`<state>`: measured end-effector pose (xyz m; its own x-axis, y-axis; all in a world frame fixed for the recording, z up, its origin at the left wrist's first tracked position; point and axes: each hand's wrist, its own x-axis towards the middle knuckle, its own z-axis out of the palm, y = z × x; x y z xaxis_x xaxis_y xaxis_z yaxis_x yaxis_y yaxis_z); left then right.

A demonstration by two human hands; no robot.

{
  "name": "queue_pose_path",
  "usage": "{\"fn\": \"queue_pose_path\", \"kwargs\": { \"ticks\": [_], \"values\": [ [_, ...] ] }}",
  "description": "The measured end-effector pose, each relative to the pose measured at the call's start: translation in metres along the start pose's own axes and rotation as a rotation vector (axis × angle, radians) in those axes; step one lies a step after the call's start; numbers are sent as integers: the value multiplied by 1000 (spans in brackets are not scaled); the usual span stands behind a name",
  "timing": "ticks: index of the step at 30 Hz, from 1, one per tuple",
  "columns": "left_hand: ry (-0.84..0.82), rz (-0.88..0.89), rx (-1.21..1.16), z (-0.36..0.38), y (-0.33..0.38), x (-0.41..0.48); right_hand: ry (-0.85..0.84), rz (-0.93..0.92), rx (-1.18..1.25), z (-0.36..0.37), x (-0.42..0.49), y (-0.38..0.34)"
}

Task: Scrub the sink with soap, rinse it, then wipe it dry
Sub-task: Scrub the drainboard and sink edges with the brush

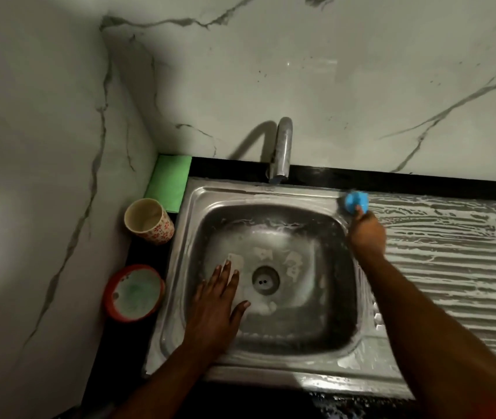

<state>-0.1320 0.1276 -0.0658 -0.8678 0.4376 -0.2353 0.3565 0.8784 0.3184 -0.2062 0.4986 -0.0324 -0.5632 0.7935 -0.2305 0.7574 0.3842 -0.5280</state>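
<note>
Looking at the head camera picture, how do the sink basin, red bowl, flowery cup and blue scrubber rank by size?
1. Sink basin
2. Red bowl (nearer the camera, so unsure against the cup)
3. Flowery cup
4. Blue scrubber

Stainless steel sink set into the dark counter: a square basin on the left, a ribbed drainboard on the right, and it's well lathered. White suds streak the drainboard's ridges, ring the basin walls and sit in patches around the round drain at the basin's middle. The blue scrubber is at the basin's far right corner, where the rim meets the drainboard, gripped in the right hand. Just off the far left corner, a green cloth lies flat and folded. Beside the left rim stands a red bowl, upright, holding pale foamy soap water.
</note>
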Motion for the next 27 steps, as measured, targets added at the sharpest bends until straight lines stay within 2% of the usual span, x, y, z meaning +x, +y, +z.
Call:
{"fn": "queue_pose_path", "kwargs": {
  "ticks": [2,4,7,9,10,12,14,18,21,24,27],
  "values": [
    [2,3,-10,0,0,-1,21,42,49,-1,6,-3],
    [-6,-6,6,0,1,-1,-37,-9,119,24,-14,-32],
    [-12,-8,26,1,2,0,-257,-131,158,89,-72,-91],
    [-18,-4,11,2,2,-2,-405,-263,87,126,-108,-120],
    [-20,-3,4,1,1,-3,-426,-312,32,135,-117,-129],
    [-23,-4,4,-2,-2,-6,-399,-351,-56,131,-113,-125],
    [-2,-3,-12,-4,-2,-9,-285,-301,-79,106,-86,-95],
    [-35,-3,-7,-5,-2,-17,-7,-20,40,37,-28,-15],
    [-36,1,-22,-4,-6,-20,66,126,97,31,-14,-17],
    [-28,-8,-12,-3,-9,-22,-55,-13,120,73,-51,-75],
    [-35,-20,-17,-1,-13,-26,-338,-255,100,139,-120,-133]
  ]
}}
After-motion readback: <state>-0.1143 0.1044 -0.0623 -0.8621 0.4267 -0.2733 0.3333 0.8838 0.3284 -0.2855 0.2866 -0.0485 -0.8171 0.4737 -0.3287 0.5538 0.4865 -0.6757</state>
